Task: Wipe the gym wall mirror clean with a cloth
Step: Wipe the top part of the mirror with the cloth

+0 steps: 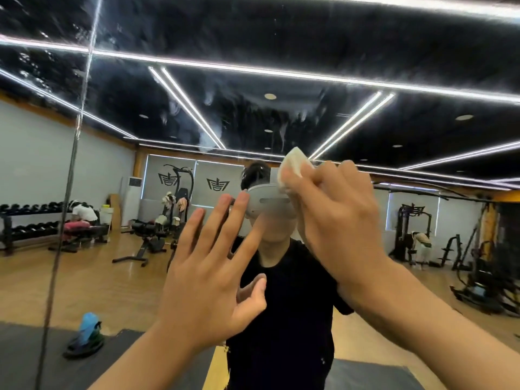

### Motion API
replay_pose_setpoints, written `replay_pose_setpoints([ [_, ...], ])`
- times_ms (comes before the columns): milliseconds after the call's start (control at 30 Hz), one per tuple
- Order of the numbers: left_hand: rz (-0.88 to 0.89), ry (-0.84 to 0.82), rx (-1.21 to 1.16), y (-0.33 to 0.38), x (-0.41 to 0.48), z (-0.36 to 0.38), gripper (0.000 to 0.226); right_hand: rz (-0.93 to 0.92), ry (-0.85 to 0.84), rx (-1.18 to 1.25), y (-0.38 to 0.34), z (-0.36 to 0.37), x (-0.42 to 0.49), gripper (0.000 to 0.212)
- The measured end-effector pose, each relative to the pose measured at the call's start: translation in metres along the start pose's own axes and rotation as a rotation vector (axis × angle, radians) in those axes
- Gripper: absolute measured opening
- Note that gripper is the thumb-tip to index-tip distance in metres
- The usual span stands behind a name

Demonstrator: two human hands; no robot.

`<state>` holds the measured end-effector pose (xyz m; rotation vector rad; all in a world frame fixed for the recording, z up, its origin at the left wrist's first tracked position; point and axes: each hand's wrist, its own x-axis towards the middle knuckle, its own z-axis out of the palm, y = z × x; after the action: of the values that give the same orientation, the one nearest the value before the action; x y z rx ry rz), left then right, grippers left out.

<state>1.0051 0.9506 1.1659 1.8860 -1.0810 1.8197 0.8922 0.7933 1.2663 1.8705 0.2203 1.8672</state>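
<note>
Mirror (253,52) stands right before you, streaked. Your right hand (337,218) grips the cloth (292,166) against the mirror; your left hand (208,268), spread and holding nothing, may plant fresh fingerprints on the mirror.

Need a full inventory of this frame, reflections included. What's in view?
mirror: one, wall-wide, fills the view, reflecting the gym
panel seam: one, dark, vertical, left
smears: several, whitish, upper centre of the glass
cloth: one, white, folded, centre, held up at the glass
light strips: several, white, reflected ceiling
dumbbell rack: one, black, reflected far left
weight bench: one, black, reflected centre-left
cable machine: one, black, reflected right
blue object: one, floor level, lower left, unclear what
left hand: one, fingers spread, raised at centre
right hand: one, gripping the cloth, centre-right
</note>
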Motion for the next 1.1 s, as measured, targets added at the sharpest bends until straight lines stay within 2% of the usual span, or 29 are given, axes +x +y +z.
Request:
replay_pose_setpoints([
  [67,0.005,0.005,0.004,0.000,0.000,0.000,0.086,-0.030,0.017,-0.061,0.023,-0.003,0.028,0.020],
  [100,0.008,0.004,0.007,0.000,0.000,0.000,0.086,0.024,0.066,-0.090,0.033,-0.001,0.050,0.014],
  [200,0.003,-0.016,0.025,0.001,0.000,0.000,0.085,0.190,0.127,-0.103,0.043,0.006,0.110,0.023],
  [300,0.011,-0.021,-0.001,0.000,0.002,-0.003,0.085,0.284,0.158,-0.050,0.013,0.013,0.082,0.014],
  [367,0.039,-0.041,-0.026,-0.005,0.002,-0.008,0.086,0.248,0.109,-0.002,-0.016,0.010,0.025,0.016],
  [433,0.093,-0.071,-0.029,-0.015,0.003,-0.014,0.085,0.132,0.050,0.001,-0.029,0.001,-0.015,0.026],
  [500,0.154,-0.091,-0.034,-0.028,0.004,-0.019,0.083,0.053,0.017,-0.051,-0.014,-0.003,-0.008,0.023],
  [533,0.190,-0.094,-0.040,-0.036,0.004,-0.022,0.082,0.077,0.037,-0.072,-0.004,-0.002,0.009,0.018],
  [633,0.251,-0.066,-0.043,-0.060,0.007,-0.030,0.082,0.249,0.141,-0.113,0.022,0.005,0.075,0.024],
  [767,0.144,-0.043,-0.012,-0.096,0.004,-0.038,0.080,0.394,0.152,-0.088,0.008,0.014,0.088,0.027],
  [833,0.091,-0.058,0.010,-0.116,-0.003,-0.039,0.083,0.382,0.152,-0.031,-0.025,0.014,0.053,0.023],
  [933,0.030,-0.057,0.022,-0.140,-0.018,-0.042,0.084,0.254,0.096,-0.007,-0.072,0.008,-0.015,0.019],
  [1033,0.016,-0.054,0.021,-0.154,-0.027,-0.042,0.083,0.061,0.008,-0.065,-0.058,-0.001,-0.024,0.018],
  [1100,0.022,-0.052,0.017,-0.157,-0.030,-0.037,0.084,0.068,-0.009,-0.077,-0.037,-0.002,0.012,0.020],
])
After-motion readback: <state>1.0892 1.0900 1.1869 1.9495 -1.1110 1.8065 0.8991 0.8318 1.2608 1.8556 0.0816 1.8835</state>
